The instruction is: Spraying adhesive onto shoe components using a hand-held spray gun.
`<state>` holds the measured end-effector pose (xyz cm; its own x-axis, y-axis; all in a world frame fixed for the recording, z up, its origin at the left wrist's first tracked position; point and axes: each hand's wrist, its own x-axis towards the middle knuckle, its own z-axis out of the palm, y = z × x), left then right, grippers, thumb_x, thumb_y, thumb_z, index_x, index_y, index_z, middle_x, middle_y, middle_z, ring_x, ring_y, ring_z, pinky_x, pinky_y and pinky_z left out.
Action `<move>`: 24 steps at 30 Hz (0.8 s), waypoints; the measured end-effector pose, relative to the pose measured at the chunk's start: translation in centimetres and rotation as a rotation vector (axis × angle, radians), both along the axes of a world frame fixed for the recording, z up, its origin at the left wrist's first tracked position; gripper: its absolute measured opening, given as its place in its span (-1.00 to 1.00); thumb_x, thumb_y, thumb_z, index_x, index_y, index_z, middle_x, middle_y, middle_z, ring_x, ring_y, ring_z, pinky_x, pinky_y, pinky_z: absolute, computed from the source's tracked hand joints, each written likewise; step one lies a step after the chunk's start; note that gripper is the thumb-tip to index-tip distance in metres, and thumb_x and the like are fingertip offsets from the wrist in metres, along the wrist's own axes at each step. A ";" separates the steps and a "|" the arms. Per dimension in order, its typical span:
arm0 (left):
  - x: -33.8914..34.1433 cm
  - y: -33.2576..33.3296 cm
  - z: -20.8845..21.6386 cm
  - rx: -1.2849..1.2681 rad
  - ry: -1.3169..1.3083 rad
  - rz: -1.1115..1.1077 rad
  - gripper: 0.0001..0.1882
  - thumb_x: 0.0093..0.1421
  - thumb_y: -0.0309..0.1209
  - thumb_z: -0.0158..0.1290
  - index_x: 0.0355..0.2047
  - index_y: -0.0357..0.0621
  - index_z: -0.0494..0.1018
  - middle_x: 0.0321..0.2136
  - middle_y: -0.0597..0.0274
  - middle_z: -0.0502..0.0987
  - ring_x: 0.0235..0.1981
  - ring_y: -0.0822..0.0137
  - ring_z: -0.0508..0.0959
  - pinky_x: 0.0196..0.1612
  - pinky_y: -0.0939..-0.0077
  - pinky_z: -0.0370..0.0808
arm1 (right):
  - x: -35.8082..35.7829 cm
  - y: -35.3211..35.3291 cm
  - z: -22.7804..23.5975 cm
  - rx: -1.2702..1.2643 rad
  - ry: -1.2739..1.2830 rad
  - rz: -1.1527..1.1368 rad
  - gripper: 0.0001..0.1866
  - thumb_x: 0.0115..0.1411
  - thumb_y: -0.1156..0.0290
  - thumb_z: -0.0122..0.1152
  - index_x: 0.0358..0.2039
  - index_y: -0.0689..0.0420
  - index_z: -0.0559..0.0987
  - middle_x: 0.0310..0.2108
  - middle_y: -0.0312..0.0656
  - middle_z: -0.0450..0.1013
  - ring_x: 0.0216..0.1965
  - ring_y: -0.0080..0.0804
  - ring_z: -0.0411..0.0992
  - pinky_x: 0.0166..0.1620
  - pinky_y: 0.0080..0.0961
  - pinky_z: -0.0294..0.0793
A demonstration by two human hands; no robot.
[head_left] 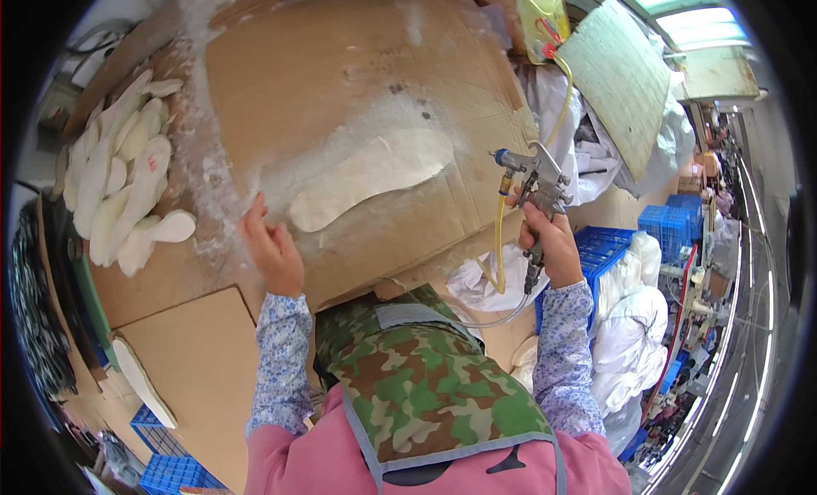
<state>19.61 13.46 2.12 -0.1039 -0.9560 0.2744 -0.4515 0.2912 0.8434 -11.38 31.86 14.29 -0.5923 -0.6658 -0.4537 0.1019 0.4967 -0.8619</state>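
One cream insole (372,178) lies flat on a brown cardboard sheet (281,78) in front of me, its wider end toward the right. My right hand (551,240) grips a metal spray gun (536,184) by its handle, right of the insole. A yellowish hose (499,240) loops down from the gun. Just left of the insole's narrow end, my left hand (273,246) hovers with fingers apart and nothing in them. A heap of cream insoles (128,176) lies farther left on the table.
A yellow container (545,22) with a tube stands at the far right, beside a leaning board (617,82). Blue crates (602,250) and white bags (630,342) are at my right. Another insole (143,380) lies by a cardboard panel (191,359) at lower left.
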 end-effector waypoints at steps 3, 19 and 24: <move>-1.1 1.8 1.5 -0.044 0.021 -0.087 -0.65 0.09 -0.67 -0.13 -0.09 -0.27 0.42 -0.22 0.06 0.34 -0.22 0.25 0.37 -0.19 0.46 0.35 | -1.6 1.6 0.8 -0.082 -0.066 -0.062 -0.64 0.27 0.35 0.00 0.02 0.26 0.42 -0.13 -0.19 0.47 -0.62 -0.68 0.23 -0.55 -0.70 0.23; -21.4 18.0 9.8 1.236 0.722 -1.127 -0.72 0.33 -0.34 -0.17 -0.09 -0.25 0.38 -0.49 0.33 0.38 -0.54 0.55 0.37 -0.44 0.67 0.34 | -7.0 3.3 5.5 -0.270 -0.250 0.030 -0.61 0.30 0.33 -0.05 0.05 0.31 0.37 -0.13 -0.12 0.47 -0.58 -0.69 0.41 -0.54 -0.80 0.38; -24.6 19.6 9.7 1.308 0.785 -0.938 -0.69 0.36 -0.22 -0.23 -0.15 -0.16 0.39 -0.47 0.36 0.37 -0.58 0.56 0.32 -0.46 0.67 0.29 | -7.7 2.4 5.2 -0.183 -0.306 0.044 -0.68 0.26 0.28 0.07 -0.08 0.23 0.49 -0.26 -0.26 0.50 -0.58 -0.70 0.37 -0.65 -0.70 0.38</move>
